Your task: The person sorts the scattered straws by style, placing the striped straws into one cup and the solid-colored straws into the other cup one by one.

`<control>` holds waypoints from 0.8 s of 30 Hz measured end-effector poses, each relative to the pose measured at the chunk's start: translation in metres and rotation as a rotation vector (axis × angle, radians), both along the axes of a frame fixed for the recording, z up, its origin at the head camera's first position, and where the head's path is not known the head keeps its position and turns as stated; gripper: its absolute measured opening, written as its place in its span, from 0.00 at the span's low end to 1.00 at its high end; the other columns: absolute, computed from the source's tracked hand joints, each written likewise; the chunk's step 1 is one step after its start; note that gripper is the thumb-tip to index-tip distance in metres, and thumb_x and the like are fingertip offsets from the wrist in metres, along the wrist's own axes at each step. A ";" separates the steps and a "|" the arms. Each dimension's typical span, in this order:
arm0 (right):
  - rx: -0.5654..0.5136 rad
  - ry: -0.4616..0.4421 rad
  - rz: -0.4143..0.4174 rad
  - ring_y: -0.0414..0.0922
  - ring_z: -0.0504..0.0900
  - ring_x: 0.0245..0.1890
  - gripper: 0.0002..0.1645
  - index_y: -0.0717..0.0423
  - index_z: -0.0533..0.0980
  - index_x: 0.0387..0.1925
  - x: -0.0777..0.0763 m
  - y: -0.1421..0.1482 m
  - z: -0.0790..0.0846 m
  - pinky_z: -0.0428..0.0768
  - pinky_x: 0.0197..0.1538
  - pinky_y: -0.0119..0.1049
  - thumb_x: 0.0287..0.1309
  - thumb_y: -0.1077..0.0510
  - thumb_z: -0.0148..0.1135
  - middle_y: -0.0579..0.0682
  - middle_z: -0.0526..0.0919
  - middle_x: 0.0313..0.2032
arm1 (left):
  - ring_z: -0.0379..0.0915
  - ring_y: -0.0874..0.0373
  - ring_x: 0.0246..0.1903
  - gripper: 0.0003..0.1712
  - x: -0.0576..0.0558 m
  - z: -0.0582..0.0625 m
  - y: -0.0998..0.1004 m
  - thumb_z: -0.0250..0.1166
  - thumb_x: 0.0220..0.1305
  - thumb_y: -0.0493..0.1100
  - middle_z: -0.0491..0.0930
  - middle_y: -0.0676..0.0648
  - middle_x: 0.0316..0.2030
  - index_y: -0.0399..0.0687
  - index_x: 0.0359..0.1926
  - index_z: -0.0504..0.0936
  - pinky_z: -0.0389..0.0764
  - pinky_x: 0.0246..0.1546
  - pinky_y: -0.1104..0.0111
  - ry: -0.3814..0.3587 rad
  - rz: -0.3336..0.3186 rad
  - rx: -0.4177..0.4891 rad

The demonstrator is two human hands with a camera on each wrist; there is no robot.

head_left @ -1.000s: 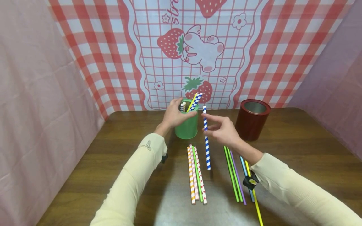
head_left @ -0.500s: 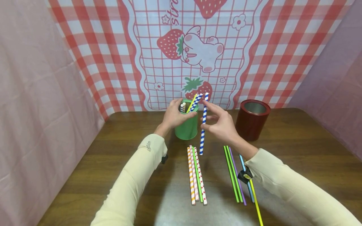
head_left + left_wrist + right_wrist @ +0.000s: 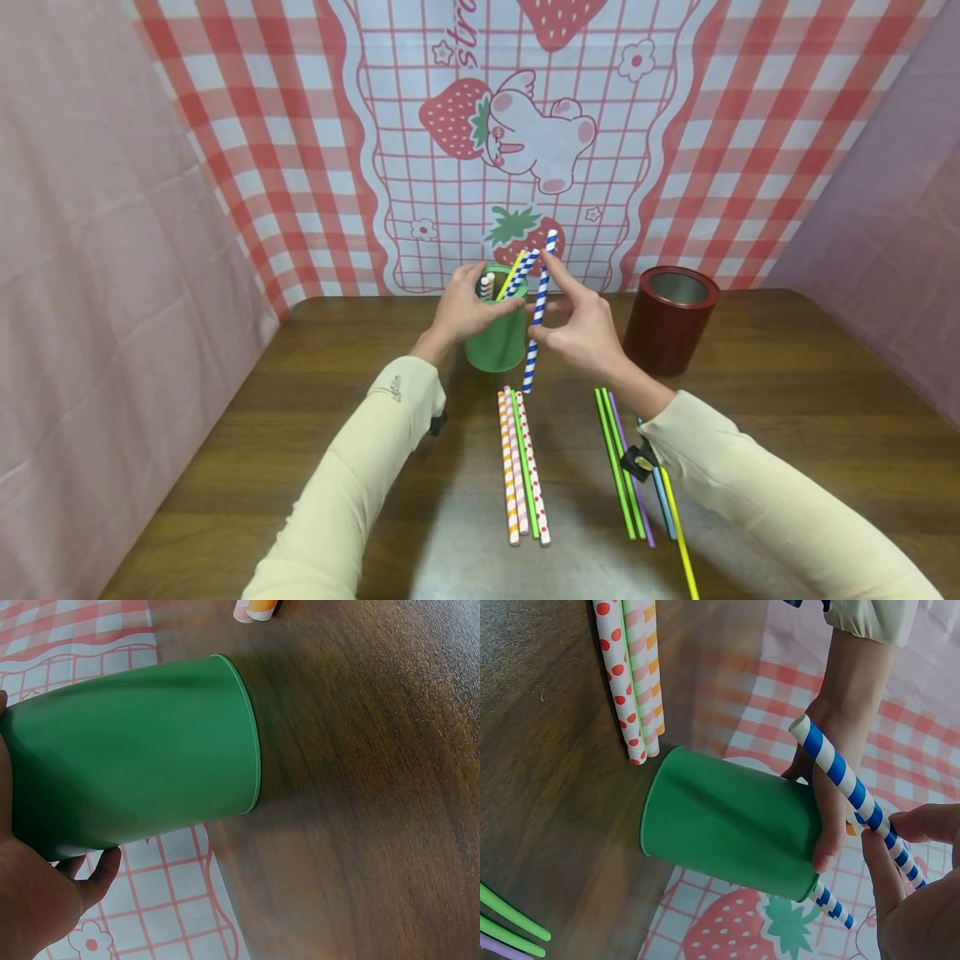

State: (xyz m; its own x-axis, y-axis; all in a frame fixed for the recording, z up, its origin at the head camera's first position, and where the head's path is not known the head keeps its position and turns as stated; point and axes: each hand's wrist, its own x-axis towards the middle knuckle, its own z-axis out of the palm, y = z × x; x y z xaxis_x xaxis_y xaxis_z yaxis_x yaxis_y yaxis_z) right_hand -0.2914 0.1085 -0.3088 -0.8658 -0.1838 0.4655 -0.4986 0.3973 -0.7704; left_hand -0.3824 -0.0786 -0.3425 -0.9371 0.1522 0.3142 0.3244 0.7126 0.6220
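My left hand [image 3: 471, 308] grips the green can [image 3: 495, 348] around its upper part, thumb in front and fingers at the far side. The can stands upright on the table and holds several straws, among them a yellow straw [image 3: 512, 273] and a blue-and-white one leaning to the right. Between thumb and fingers, my right hand [image 3: 590, 332] pinches a blue-and-white striped paper straw [image 3: 531, 358]. That straw is raised beside the can, nearly upright, its top above the rim. In the right wrist view the striped straw [image 3: 847, 780] passes in front of my left hand.
A dark red can [image 3: 667, 333] stands to the right. Several straws, including a red-dotted one [image 3: 534, 475], lie before the green can. Under my right forearm lie green straws [image 3: 618, 475], a purple, a blue and a yellow straw [image 3: 681, 542]. A checked cloth hangs behind.
My right hand has lifted the blue-and-white straw up and slightly left, closer to the green can; its lower end is higher than before. The left hand stays on the can.
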 end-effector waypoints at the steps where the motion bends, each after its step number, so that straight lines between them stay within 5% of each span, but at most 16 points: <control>1: -0.013 -0.002 0.000 0.50 0.84 0.46 0.60 0.24 0.56 0.70 0.000 0.000 0.000 0.79 0.25 0.33 0.42 0.71 0.70 0.41 0.59 0.71 | 0.59 0.47 0.65 0.57 0.000 0.000 0.000 0.69 0.49 0.69 0.57 0.43 0.70 0.45 0.72 0.59 0.65 0.64 0.55 -0.002 0.000 0.001; 13: -0.115 -0.028 0.072 0.52 0.85 0.41 0.57 0.31 0.58 0.71 -0.004 -0.001 -0.001 0.83 0.38 0.31 0.44 0.75 0.68 0.57 0.79 0.55 | 0.61 0.47 0.64 0.57 0.000 0.001 0.001 0.69 0.48 0.68 0.58 0.42 0.69 0.46 0.72 0.60 0.67 0.62 0.55 -0.001 -0.003 0.012; 24: -0.148 -0.045 0.088 0.54 0.85 0.42 0.57 0.28 0.58 0.70 -0.005 -0.002 0.003 0.83 0.39 0.32 0.46 0.74 0.68 0.55 0.74 0.61 | 0.60 0.48 0.65 0.58 -0.001 0.000 0.000 0.69 0.48 0.69 0.57 0.43 0.70 0.45 0.72 0.59 0.66 0.63 0.55 -0.004 0.000 0.016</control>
State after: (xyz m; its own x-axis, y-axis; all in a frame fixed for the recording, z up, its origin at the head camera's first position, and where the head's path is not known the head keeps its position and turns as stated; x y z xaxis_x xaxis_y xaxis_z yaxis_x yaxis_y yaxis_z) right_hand -0.2962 0.1067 -0.3054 -0.8700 -0.1925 0.4540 -0.4900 0.2345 -0.8396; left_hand -0.3833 -0.0789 -0.3423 -0.9382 0.1475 0.3132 0.3222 0.7025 0.6346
